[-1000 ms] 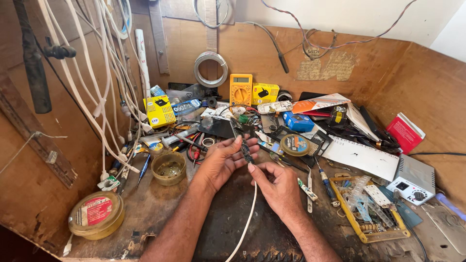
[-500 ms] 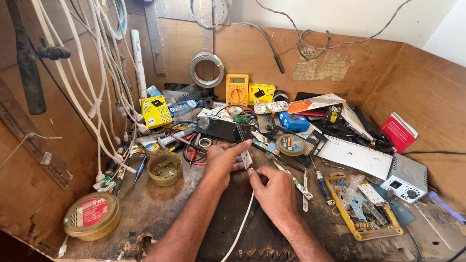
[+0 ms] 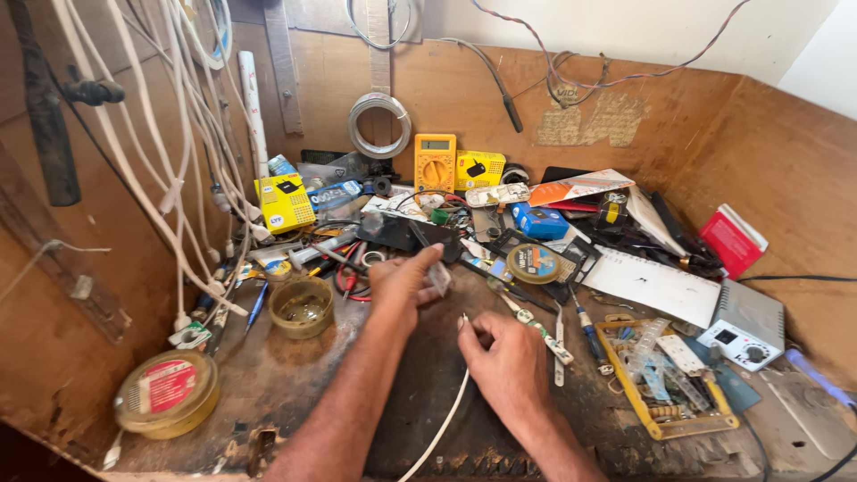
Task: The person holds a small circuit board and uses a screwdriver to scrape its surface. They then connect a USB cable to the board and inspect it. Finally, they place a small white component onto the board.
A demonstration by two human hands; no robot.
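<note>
My left hand (image 3: 403, 287) pinches a small pale plastic connector piece (image 3: 439, 278) between thumb and fingers, held just above the dark work mat (image 3: 420, 393). My right hand (image 3: 502, 357) grips the end of a white cable (image 3: 444, 425) that runs down toward me; its tip (image 3: 463, 318) points up, a short gap below and right of the connector piece. The two hands are apart, not touching.
A cluttered wooden bench: a yellow multimeter (image 3: 435, 162), yellow boxes (image 3: 284, 202), a small brown dish (image 3: 302, 307), a round tin (image 3: 167, 393) at front left, screwdrivers (image 3: 589, 332), a yellow parts tray (image 3: 665, 379), a white station box (image 3: 746, 326). White cables (image 3: 170, 178) hang along the left wall.
My hands have drawn apart: earlier they met around the cable end, and now the left holds the small piece separately while the right holds the cable lower.
</note>
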